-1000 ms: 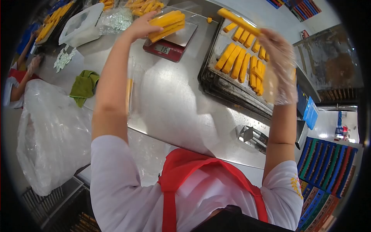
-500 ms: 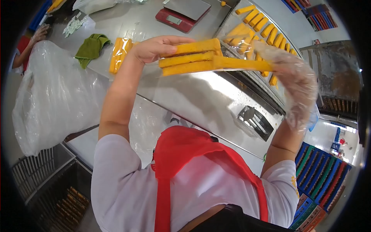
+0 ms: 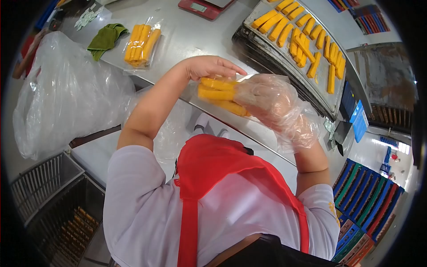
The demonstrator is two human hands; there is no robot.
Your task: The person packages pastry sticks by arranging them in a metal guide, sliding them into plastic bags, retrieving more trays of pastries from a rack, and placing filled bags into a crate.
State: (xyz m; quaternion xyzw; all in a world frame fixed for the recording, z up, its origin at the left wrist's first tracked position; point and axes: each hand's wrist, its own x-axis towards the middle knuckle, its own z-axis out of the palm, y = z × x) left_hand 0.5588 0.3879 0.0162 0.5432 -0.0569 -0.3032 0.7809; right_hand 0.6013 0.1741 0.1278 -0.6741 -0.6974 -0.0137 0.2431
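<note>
Several yellow food sticks (image 3: 217, 95) lie side by side in a clear plastic bag, held over the table's front edge. My left hand (image 3: 211, 67) is bare, its thumb and fingers closed on the bag's upper edge. In a loose clear plastic glove, my right hand (image 3: 271, 98) is at the bag's mouth, closed over the right ends of the sticks. Its fingertips are partly hidden by the crinkled plastic. Behind my left forearm lies a packed bag of yellow sticks (image 3: 141, 44) on the metal table (image 3: 178, 38).
More sticks lie in rows on a baking tray (image 3: 278, 55) at the right. A green cloth (image 3: 106, 41), a red scale (image 3: 205, 9) and a large plastic sack (image 3: 66, 93) are around the table. Crates (image 3: 369, 196) stand at lower right. Another person's arm (image 3: 29, 55) shows far left.
My right hand has moved left and down from beside the tray to the bag's mouth. The stick it held now lies at the bag with the others. The bag has come lower and nearer me.
</note>
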